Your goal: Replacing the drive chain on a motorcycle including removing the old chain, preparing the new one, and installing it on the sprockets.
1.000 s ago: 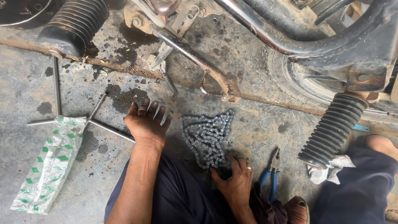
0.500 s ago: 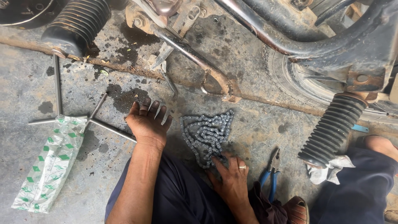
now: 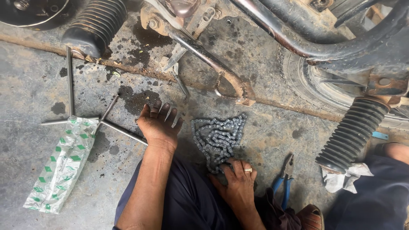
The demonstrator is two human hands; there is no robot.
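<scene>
My left hand is planted on the oily concrete floor with its fingers spread and nothing in it. Just right of it lies a greasy metal drive chain, bunched in a loose triangular heap. My right hand, with a ring on one finger, lies at the near tip of the heap, its fingers curled over the chain's lowest links. My dark trouser legs fill the bottom of the view between both arms.
Blue-handled pliers lie right of my right hand, beside a white rag. A cross wrench and a green-printed plastic bag lie at the left. Motorcycle frame, side stand and ribbed rubber boots crowd the top and right.
My right hand has slid forward and left from near the pliers onto the near end of the chain. My left hand has stayed planted on the floor.
</scene>
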